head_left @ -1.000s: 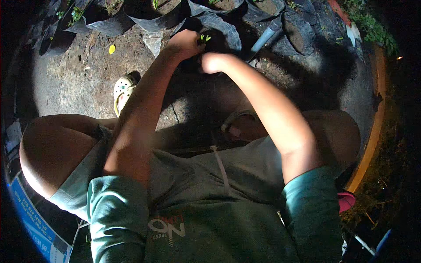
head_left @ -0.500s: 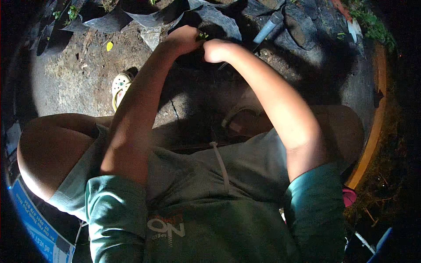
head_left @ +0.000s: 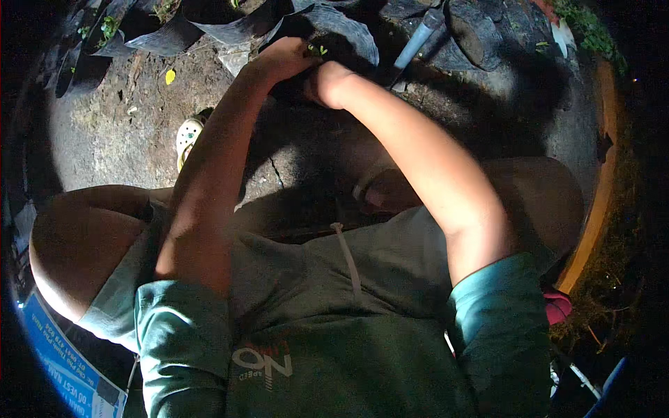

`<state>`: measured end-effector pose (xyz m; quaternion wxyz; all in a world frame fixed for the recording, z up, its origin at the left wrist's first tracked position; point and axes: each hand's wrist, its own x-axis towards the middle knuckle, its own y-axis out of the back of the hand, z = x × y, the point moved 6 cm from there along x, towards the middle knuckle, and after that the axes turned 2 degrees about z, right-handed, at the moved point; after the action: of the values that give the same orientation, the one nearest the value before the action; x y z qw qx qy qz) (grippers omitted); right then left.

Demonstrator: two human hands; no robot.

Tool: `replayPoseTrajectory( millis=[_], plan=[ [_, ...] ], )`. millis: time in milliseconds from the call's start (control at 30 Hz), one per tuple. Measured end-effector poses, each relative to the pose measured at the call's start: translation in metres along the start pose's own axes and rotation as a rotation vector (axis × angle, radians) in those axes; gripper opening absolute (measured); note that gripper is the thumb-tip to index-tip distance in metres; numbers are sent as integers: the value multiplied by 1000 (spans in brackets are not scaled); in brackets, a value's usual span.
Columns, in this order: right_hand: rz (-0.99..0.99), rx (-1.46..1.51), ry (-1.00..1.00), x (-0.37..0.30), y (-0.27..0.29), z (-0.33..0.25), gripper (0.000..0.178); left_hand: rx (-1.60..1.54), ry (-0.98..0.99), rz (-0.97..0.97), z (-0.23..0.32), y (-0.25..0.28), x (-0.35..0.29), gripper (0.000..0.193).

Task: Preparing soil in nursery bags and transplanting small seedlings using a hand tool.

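Note:
Both of my hands meet at the near side of a black plastic grow bag (head_left: 359, 43). My left hand (head_left: 284, 57) curls inward from the left, the back of it turned up. Just below it and to its right, my right hand (head_left: 329, 83) is closed, its wrist bent and its fingers mostly hidden. A small green seedling (head_left: 318, 50) shows between and just beyond them. What the fingers grip lies in dark shadow, and I cannot make it out.
More black grow bags (head_left: 164, 36) line the far side, some holding small green plants (head_left: 109, 28). A grey tubular handle (head_left: 418, 38) leans right of my hands. A pale clog (head_left: 187, 138) stands near my left forearm. A yellow leaf (head_left: 170, 76) lies on the ground.
My right hand has shifted left and slightly down, under the left one. My left hand has moved a little left and up. The seedling shows more clearly above them.

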<state>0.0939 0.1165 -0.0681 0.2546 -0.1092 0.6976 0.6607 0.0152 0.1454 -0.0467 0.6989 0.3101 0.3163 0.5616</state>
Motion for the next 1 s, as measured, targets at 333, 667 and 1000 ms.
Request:
replayPoseTrajectory(
  millis=[333, 667, 1000],
  plan=[
    [36, 241, -145, -33, 35, 18, 19, 70, -21, 2, 11, 8, -4, 26],
    [166, 138, -380, -33, 36, 62, 22, 172, 42, 46, 12, 4, -5, 27],
    [9, 283, -388, -22, 13, 60, 27, 155, -8, 98, 9, 2, -3, 27]
  ],
)
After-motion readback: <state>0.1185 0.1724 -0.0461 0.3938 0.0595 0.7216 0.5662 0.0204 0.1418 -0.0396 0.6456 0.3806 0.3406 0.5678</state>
